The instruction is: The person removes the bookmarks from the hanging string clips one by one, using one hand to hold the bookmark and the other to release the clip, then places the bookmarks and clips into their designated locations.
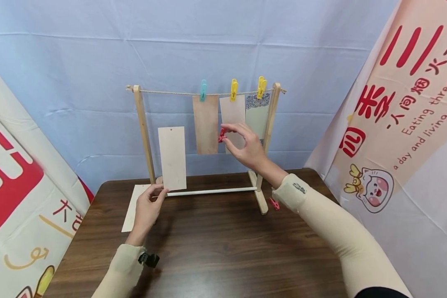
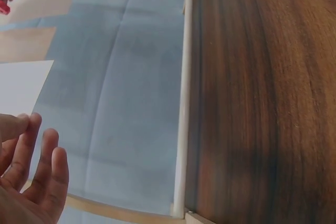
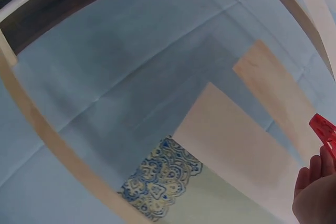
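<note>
Pale blue cloth [image 1: 78, 62] across the top of the frame; below, a dark wood-grain table [image 1: 216, 244] with a wooden rack [image 1: 143, 128] at centre. At lower left, flat on the table, a loose white card [image 1: 131, 217]. Just right of that, with left hand [image 1: 148, 207], pinches the lower-left corner of an upright cream card [image 1: 173, 157]. Best to hold it vertical: likely to swing or bend with only a corner gripped. Mid-frame, a brown card [image 1: 205, 126] under a turquoise peg [image 1: 203, 90] on the cord [image 1: 171, 92]. Beside it, with right hand [image 1: 250, 147] well apart from left, pinches a red peg [image 1: 221, 135] between thumb and fingers. Cannot tell: peg jaws parted or closed. Probably wise to raise the cream card's top edge to the cord's left stretch, match the brown card's height, squeeze the peg wide, then release squarely over cord and card together. Farther right, a pale card [image 1: 232, 108], a patterned card [image 1: 258, 114] and two yellow pegs [image 1: 234, 90]; at lower right, near the rack's foot, a spare red clip [image 1: 274, 203].
</note>
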